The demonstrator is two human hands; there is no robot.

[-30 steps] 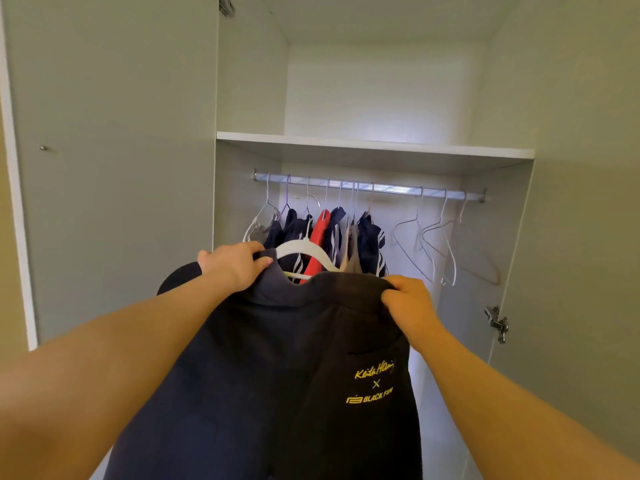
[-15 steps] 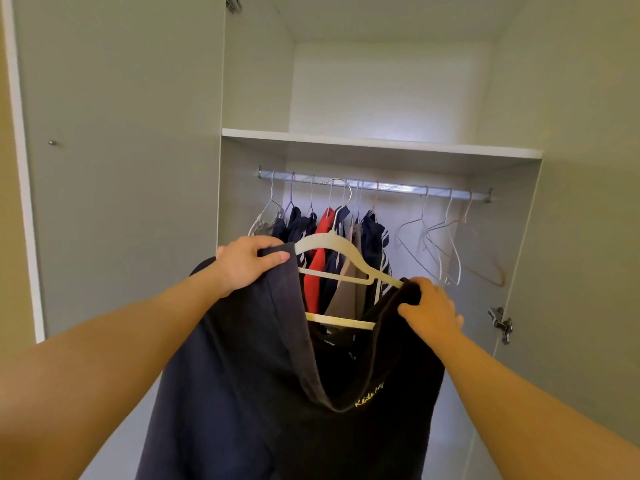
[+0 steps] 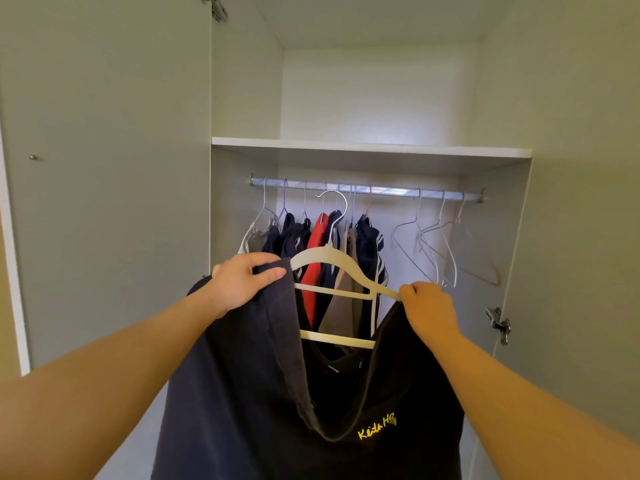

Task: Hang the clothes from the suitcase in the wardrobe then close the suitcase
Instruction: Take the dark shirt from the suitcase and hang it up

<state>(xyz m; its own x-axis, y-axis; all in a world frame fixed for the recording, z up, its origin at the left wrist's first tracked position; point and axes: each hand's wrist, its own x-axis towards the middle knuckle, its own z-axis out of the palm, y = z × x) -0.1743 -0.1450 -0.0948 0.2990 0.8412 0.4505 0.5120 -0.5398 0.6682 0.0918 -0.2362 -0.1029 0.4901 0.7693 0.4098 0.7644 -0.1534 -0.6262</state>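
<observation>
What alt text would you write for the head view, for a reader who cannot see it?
Two hands hold a dark garment on a white hanger: the left hand grips the fabric, the right hand the hanger's end. Behind, the wardrobe rail carries hung clothes on its left and empty hangers on its right.

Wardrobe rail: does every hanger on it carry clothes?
No, three wire hangers near the right end of the wardrobe rail hang bare.

Matt dark cloth shirt [image 3: 242,393], smooth cream plastic hanger [image 3: 332,254], shiny metal rail [image 3: 388,192].
</observation>
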